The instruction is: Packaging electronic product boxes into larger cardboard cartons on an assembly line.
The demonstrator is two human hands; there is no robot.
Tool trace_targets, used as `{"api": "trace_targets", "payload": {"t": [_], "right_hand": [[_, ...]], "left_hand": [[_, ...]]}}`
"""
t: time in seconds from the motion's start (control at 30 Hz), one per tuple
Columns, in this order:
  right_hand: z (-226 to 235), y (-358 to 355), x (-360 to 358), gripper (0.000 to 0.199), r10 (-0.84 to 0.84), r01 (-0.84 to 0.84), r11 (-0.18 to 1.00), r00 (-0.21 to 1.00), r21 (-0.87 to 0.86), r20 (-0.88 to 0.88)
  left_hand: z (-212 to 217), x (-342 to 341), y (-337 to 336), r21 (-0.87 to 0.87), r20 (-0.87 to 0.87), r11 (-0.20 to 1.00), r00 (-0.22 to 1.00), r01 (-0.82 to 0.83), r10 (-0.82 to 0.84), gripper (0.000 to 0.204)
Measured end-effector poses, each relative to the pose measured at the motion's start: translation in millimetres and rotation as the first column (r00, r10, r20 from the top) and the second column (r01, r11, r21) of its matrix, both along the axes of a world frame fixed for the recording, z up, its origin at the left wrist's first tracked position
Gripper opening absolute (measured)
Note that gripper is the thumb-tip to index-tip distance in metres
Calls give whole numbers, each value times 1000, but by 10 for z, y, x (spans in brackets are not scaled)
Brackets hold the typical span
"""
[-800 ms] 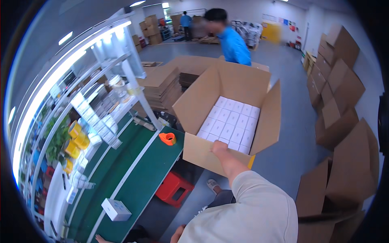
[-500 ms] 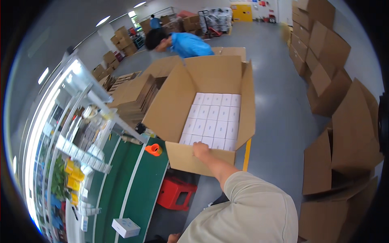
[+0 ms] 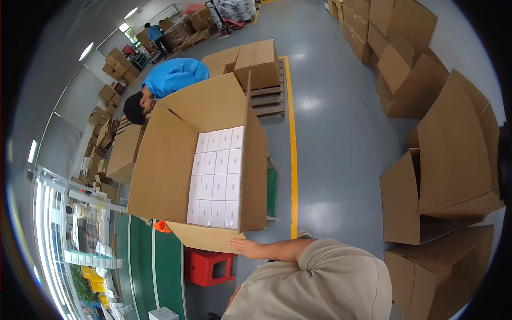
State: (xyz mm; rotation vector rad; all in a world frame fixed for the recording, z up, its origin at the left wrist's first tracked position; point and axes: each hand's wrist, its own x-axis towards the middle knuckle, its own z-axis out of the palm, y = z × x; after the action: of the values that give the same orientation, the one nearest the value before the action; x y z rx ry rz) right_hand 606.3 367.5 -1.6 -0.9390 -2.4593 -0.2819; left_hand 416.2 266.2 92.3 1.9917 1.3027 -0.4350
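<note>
My right hand (image 3: 246, 247) rests against the near flap of a large open cardboard box (image 3: 216, 238), fingers stretched out and nothing gripped. Rows of small white boxes (image 3: 216, 184) fill the visible bottom of the carton, standing close together. The carton sits at the end of a green-topped bench (image 3: 168, 261), and its tall side flaps stand up. Of my left arm only a sliver of skin (image 3: 233, 296) shows beside my shirt at the lower edge; its fingers are hidden.
A person in blue (image 3: 178, 74) bends behind the carton's far left corner. A red stool (image 3: 210, 268) stands below the near flap. An orange tape dispenser (image 3: 161, 226) and a white box (image 3: 164, 313) lie on the bench. Empty cartons (image 3: 453, 154) line the right side.
My right hand has let go of the near flap's edge and now lies flat on its outer side. The view has swung right; the person in blue bends lower.
</note>
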Motion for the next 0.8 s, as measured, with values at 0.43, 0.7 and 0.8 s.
{"api": "trace_targets", "payload": {"t": [0.43, 0.7, 0.8], "right_hand": [[-334, -135, 132, 48, 83, -81, 997, 990, -20, 119], [-136, -258, 464, 54, 144, -149, 987, 987, -65, -65], [-24, -319, 415, 49, 56, -252, 823, 928, -509, -368]], "left_hand": [[-124, 963, 541, -212, -160, 968, 972, 134, -170, 42], [-516, 240, 199, -278, -275, 960, 960, -34, -45, 44], [-345, 653, 323, -220, -136, 967, 977, 129, -161, 42]]}}
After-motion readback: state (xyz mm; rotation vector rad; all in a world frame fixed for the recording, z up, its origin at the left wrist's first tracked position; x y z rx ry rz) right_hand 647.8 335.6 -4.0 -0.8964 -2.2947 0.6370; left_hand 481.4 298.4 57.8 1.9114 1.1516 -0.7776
